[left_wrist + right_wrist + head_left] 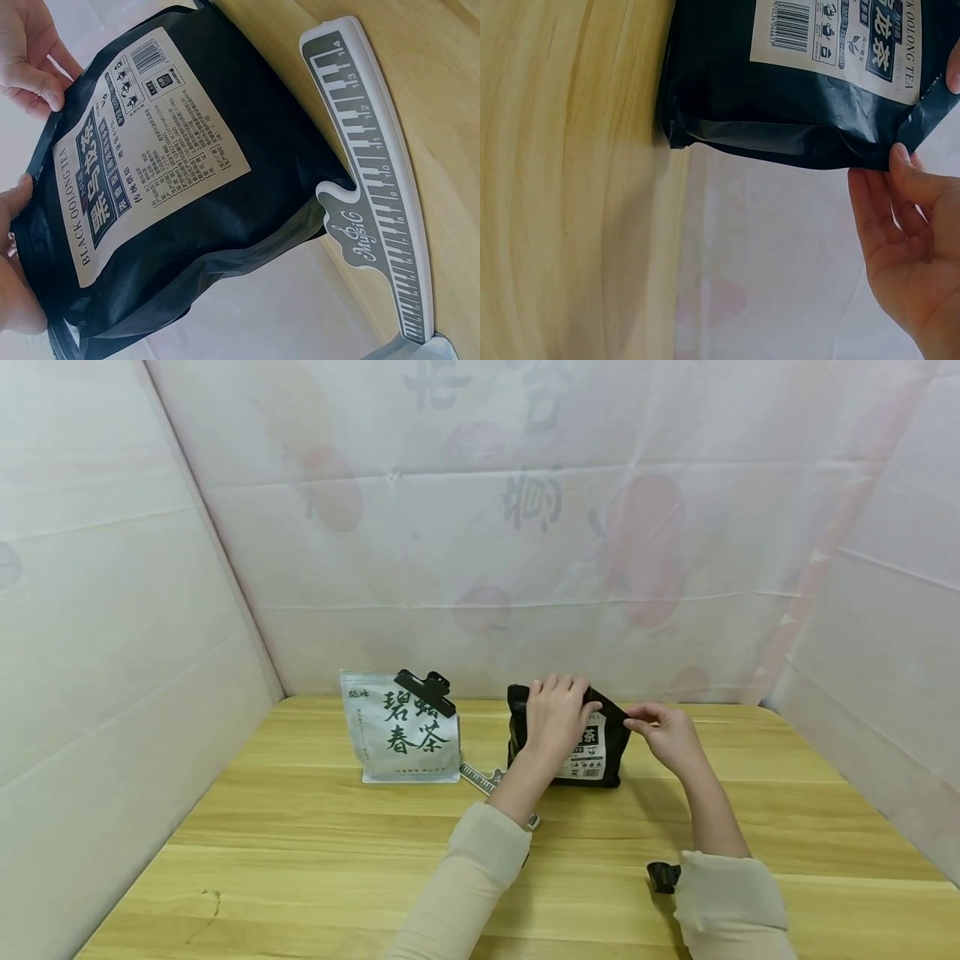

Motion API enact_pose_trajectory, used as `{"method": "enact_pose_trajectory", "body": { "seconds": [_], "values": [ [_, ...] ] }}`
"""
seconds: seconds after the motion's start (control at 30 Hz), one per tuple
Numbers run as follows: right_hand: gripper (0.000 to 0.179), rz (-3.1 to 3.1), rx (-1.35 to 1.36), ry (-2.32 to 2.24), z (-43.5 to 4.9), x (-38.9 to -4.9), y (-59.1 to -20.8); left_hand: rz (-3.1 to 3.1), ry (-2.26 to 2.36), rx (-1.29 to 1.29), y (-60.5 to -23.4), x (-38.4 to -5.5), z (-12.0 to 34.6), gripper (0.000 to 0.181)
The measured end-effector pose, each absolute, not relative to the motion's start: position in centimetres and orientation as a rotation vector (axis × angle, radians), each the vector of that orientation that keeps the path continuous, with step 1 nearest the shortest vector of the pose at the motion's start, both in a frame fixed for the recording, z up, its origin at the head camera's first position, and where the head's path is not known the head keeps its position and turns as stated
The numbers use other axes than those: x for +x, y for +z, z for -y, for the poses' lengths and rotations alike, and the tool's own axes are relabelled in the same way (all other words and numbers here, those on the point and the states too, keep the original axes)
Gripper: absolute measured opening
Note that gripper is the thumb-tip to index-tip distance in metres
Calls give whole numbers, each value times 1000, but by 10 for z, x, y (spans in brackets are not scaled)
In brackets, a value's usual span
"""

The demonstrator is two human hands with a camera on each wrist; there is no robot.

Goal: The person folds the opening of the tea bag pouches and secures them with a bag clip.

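A black bag of oolong tea stands upright on the table, its pale label facing forward. My left hand grips its top edge, fingers over the back and thumb in front. With thumb and fingers, my right hand pinches the top right corner, where the black top strip slants down. In the left wrist view, both the left hand and the right hand hold the folded top of the bag.
A light blue tea bag stands to the left, a black clip on its top right corner. A ruler with a piano-key print lies before the black bag, partly behind my left forearm. Another black clip lies beside my right sleeve.
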State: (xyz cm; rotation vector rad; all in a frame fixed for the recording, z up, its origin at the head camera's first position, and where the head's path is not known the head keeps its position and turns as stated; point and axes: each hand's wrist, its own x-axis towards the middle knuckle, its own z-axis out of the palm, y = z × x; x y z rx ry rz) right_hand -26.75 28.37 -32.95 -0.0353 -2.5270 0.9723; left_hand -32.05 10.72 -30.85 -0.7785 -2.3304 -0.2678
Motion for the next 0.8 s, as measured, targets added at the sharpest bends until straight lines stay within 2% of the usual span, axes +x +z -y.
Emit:
{"method": "enact_pose_trajectory", "body": {
  "seconds": [0.33, 0.5, 0.8],
  "values": [
    [17, 2517, -31, 959, -283, -267, -329, 2315, -248, -843, -310, -319, -103, 38],
    [17, 2517, -37, 945, -284, -268, -329, 2322, -308, -903, -306, -316, -98, 35],
    [16, 2507, -45, 959, -283, -268, -328, 2227, -600, -1028, -299, -309, -76, 32]
  ]
}}
